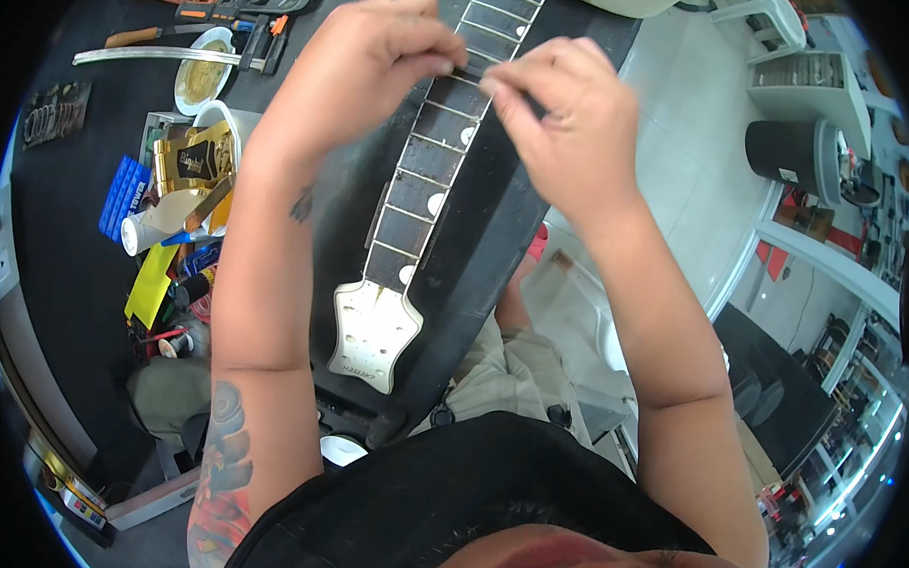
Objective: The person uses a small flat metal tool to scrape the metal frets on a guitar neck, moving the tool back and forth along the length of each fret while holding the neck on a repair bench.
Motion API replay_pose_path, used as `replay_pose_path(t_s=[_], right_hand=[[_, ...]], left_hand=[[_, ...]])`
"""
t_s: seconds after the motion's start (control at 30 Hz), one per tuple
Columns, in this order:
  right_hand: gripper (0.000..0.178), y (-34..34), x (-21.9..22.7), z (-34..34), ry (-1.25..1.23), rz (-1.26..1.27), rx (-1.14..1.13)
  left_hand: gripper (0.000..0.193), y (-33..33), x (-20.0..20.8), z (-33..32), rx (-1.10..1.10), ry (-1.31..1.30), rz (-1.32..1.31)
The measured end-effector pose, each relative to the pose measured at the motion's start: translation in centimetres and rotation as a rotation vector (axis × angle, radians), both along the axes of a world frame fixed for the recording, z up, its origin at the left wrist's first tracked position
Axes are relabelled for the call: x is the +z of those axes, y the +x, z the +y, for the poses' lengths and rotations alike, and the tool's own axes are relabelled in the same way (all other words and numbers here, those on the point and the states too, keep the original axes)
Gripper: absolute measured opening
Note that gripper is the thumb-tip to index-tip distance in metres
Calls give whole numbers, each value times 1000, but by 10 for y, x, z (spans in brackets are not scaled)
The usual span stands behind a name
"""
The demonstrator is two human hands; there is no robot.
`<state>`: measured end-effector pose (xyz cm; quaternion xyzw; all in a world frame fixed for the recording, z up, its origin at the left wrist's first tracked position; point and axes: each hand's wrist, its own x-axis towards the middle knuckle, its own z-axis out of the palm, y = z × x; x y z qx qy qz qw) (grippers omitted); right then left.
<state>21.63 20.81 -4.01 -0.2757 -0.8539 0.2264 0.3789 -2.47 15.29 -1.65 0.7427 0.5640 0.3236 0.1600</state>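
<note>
2 hands: left hand [372, 66] and right hand [561, 112] pinched narrow on a fret | guitar neck [428, 173] ran lengthwise beneath, headstock [373, 331] nearest the person

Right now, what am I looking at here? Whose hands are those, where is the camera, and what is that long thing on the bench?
No machine here: a person wears a wide-angle camera on the head, looking down, so edges bend. The left hand and right hand meet over a guitar neck lying on a dark bench. The fingers pinch something thin at a metal fret; what it is, I cannot tell. The pale headstock points toward the person. On the left lie tools, a bowl and a blue box.
</note>
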Motion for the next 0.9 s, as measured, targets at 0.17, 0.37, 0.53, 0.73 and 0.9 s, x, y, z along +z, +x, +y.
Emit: replay_pose_path(t_s=[0.17,0.37,0.53,0.73,0.9], right_hand=[[10,2,-2,16,46,-2,-17],[10,4,0,4,20,-12,0],[11,2,-3,17,27,9,-17],[10,12,-1,1,-12,-11,57],[9,5,-3,17,25,20,-44]], left_hand=[[11,11,20,8,4,29,110],[13,-2,5,-6,-94,-76,-28],[16,6,-2,12,-47,88,10],[15,3,8,-3,-111,-98,-25],[13,10,0,14,-9,95,10]])
